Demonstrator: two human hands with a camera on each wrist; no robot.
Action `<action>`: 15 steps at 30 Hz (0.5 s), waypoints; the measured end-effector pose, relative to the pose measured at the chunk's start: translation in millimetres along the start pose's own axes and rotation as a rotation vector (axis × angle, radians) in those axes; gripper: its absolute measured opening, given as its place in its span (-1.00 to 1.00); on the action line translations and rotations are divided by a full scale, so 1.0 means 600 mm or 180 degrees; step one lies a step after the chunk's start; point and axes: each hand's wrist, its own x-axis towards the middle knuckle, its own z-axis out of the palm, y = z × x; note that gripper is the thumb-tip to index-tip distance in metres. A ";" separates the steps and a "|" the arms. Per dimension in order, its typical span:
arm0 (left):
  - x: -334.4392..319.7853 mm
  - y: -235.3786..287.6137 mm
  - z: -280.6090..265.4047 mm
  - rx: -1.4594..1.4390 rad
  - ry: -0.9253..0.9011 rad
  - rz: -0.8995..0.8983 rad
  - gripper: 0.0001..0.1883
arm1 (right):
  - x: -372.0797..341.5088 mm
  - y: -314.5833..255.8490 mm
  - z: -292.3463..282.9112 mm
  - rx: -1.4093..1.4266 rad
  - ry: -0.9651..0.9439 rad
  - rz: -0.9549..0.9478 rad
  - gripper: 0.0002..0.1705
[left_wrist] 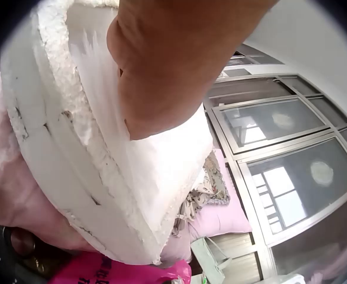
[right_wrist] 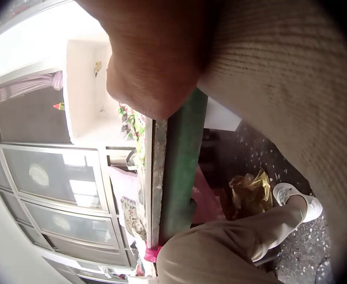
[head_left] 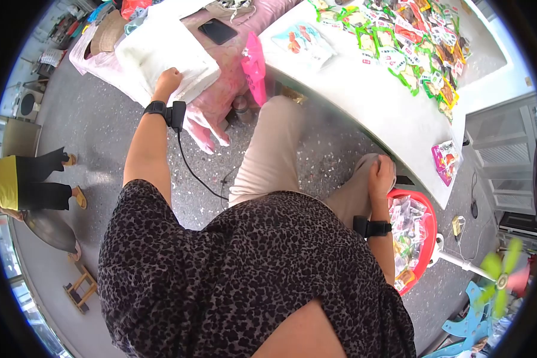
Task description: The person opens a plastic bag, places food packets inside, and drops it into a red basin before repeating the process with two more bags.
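Observation:
My left hand (head_left: 170, 80), fingers curled, is at the white foam box (head_left: 197, 51), over its near side. In the left wrist view that hand (left_wrist: 167, 77) comes down against the white plastic lining (left_wrist: 155, 171) inside the rough foam rim (left_wrist: 93, 133). Its fingertips are hidden there, and nothing shows in its grip. My right hand (head_left: 382, 174) rests over my knee, fingers relaxed, beside the edge of the white table (head_left: 364, 101). In the right wrist view the right hand (right_wrist: 152, 71) lies on the trouser leg near the table's green side (right_wrist: 182, 171).
Many colourful snack packets (head_left: 400, 42) are heaped on the table, with a pink packet (head_left: 446, 161) near its corner. A red basin (head_left: 426, 238) of packets stands below. A phone (head_left: 217, 31) and a pink bag (head_left: 254, 68) lie near the box. A fan (head_left: 501, 279) stands at right.

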 end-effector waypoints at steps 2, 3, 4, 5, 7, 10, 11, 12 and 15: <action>0.002 0.000 -0.002 0.0064 0.0019 -0.0023 -0.69 | 0.002 0.003 0.004 -0.0025 -0.0001 -0.0003 -0.78; -0.001 0.002 -0.005 0.0115 0.0067 -0.0029 -0.69 | 0.002 0.004 0.005 -0.0018 0.0006 -0.0008 -0.78; -0.005 0.004 -0.006 0.0164 0.0112 -0.0036 -0.70 | 0.001 0.005 0.006 -0.0013 0.0009 -0.0012 -0.79; -0.009 0.005 -0.009 -0.0036 0.0157 0.0062 -0.69 | 0.001 0.006 0.005 0.0000 0.0021 -0.0009 -0.79; -0.019 0.008 -0.016 -0.0435 0.0252 0.0257 -0.68 | 0.001 0.005 0.005 0.0031 0.0046 -0.0005 -0.79; -0.043 0.007 -0.012 -0.0739 0.0385 0.0384 -0.67 | 0.000 0.001 0.000 0.0001 0.0017 0.0068 -0.79; -0.043 0.004 -0.012 -0.0776 0.0252 0.0414 -0.68 | -0.001 0.003 0.001 0.0001 0.0031 0.0058 -0.79; -0.043 -0.001 -0.014 -0.0815 0.0121 0.0441 -0.68 | -0.001 0.005 0.002 0.0001 0.0044 0.0044 -0.79; -0.035 -0.009 -0.023 -0.0738 -0.0252 0.0344 -0.70 | -0.001 0.007 0.005 0.0063 0.0096 0.0008 -0.79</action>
